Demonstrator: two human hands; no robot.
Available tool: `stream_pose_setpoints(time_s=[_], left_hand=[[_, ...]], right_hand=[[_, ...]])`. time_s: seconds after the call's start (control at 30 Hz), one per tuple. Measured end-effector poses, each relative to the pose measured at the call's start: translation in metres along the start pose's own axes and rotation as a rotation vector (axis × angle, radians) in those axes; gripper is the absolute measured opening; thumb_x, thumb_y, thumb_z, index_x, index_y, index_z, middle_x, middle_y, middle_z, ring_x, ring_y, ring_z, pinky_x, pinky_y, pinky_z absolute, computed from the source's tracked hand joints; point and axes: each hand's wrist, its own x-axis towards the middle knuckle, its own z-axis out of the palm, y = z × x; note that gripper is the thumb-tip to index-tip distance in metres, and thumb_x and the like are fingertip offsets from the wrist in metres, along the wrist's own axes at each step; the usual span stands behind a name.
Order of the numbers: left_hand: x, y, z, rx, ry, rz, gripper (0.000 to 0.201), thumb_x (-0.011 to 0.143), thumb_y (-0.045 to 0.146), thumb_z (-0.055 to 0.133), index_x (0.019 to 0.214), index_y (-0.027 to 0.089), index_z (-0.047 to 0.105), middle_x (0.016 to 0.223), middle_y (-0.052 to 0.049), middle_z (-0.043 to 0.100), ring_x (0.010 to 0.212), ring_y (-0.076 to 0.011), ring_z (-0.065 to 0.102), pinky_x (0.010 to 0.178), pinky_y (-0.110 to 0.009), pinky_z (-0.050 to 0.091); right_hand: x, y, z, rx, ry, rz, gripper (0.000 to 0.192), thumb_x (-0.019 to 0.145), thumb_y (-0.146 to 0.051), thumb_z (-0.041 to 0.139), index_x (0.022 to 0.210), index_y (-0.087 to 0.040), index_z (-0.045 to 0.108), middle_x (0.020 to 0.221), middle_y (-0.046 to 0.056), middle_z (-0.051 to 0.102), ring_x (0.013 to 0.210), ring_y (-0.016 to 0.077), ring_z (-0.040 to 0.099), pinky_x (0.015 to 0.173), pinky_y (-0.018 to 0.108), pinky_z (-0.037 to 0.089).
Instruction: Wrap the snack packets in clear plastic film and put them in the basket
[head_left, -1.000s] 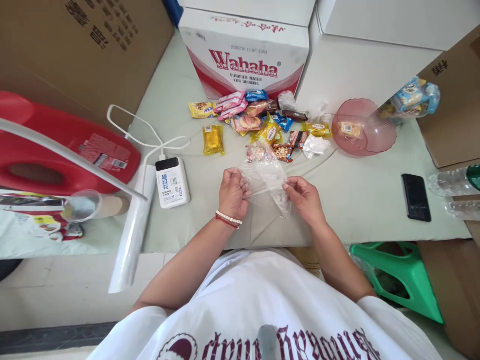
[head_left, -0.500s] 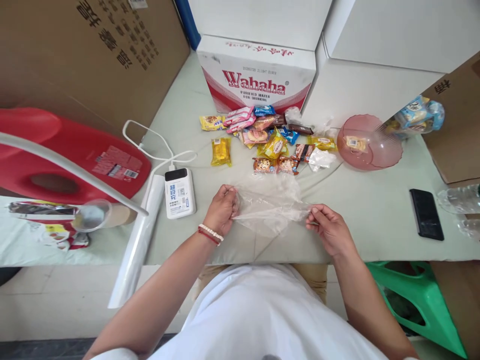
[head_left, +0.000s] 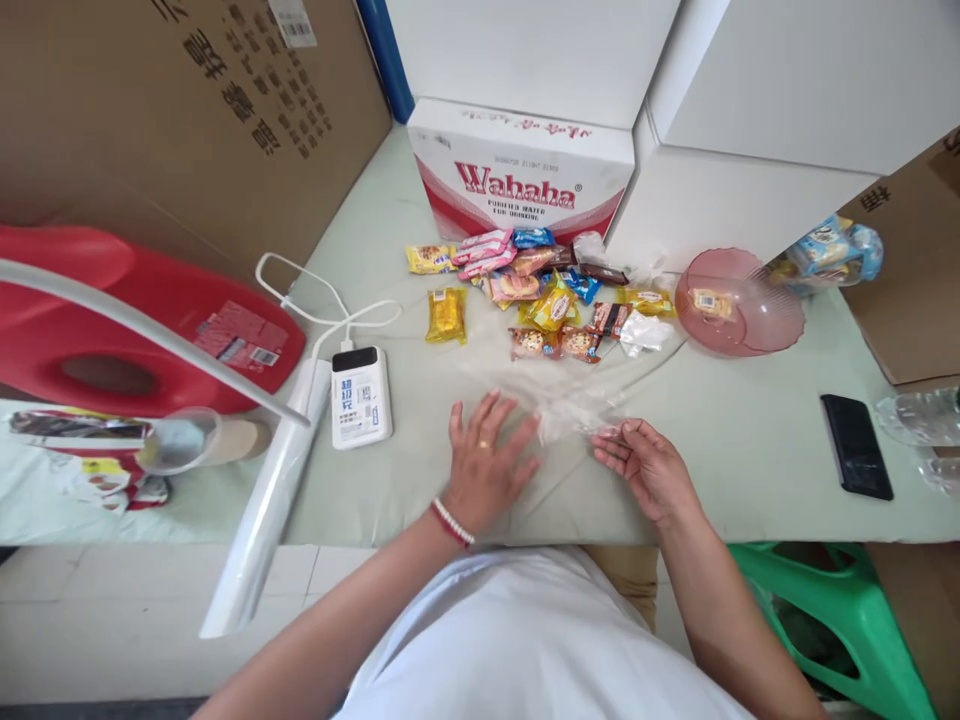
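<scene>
Pinching clear plastic (head_left: 574, 412): right hand (head_left: 645, 468), fingers curled | left hand (head_left: 489, 462): back upward, fingers splayed

left hand (head_left: 491, 460) spread palm down, right hand (head_left: 645, 468) pinched, forearms (head_left: 367, 610) angled inward

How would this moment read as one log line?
left hand: open, spread | right hand: pinching clear plastic | ahead: wrapped snacks, pink bowl

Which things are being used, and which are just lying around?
In use: clear plastic, pinched by the right hand; the left hand spread close by; probably the wrapped snacks just beyond.

Seemingly just lying around: power bank, black phone, red jug.
</scene>
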Motion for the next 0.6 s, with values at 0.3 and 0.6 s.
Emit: stream_pose_setpoints(time_s=[0.3, 0.6], left_hand=[[0.04, -0.019, 0.019, -0.057, 0.067, -0.166, 0.029, 0.092, 0.017, 0.052, 0.121, 0.018, 0.058, 0.111, -0.012, 0.063, 0.1, -0.0233, 0.064, 0.086, -0.037, 0.053], [0.111, 0.018, 0.061, -0.027, -0.175, -0.411, 0.035, 0.084, 0.041, 0.076, 0.105, 0.017, 0.062, 0.114, -0.015, 0.064, 0.113, -0.0332, 0.059, 0.087, -0.041, 0.051]], right_hand=[[-0.003, -0.002, 0.0, -0.01, 0.015, 0.023, 0.051, 0.055, -0.049, 0.099, 0.077, -0.02, 0.064, 0.087, 0.004, 0.077, 0.083, 0.0197, 0.077, 0.079, 0.03, 0.064], [-0.006, 0.007, 0.0, -0.059, -0.007, -0.001, 0.049, 0.061, -0.053, 0.095, 0.079, -0.02, 0.064, 0.089, 0.004, 0.076, 0.084, 0.0178, 0.075, 0.079, 0.03, 0.062]])
